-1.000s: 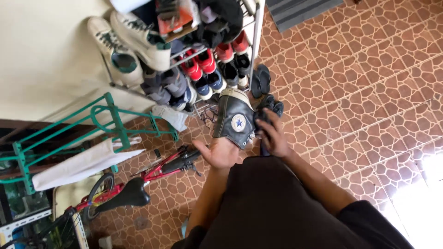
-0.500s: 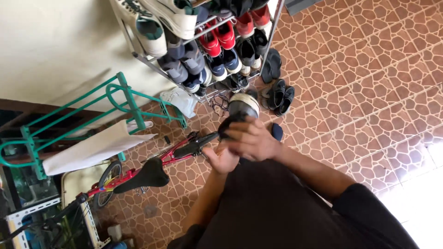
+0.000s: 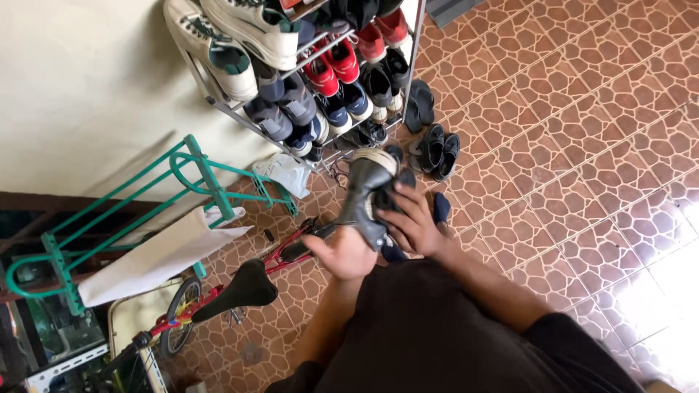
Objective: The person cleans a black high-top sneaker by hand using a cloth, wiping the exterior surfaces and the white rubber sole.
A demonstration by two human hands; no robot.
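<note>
L hand (image 3: 342,251) cups black shoe (image 3: 368,191) underneath, fingers half-curled; R hand (image 3: 411,222) fingers wrapped round it.

I have one view only, worn on the head, looking steeply down past my dark-clothed torso onto the brown patterned tile floor (image 3: 582,145), close above the metal shoe rack (image 3: 320,65).

The person wears a dark brown short-sleeved shirt; forearms and hands bare.

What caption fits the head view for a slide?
Left hand cradles a black high-top sneaker while right hand presses a dark cloth against it, before a shoe rack.
</note>
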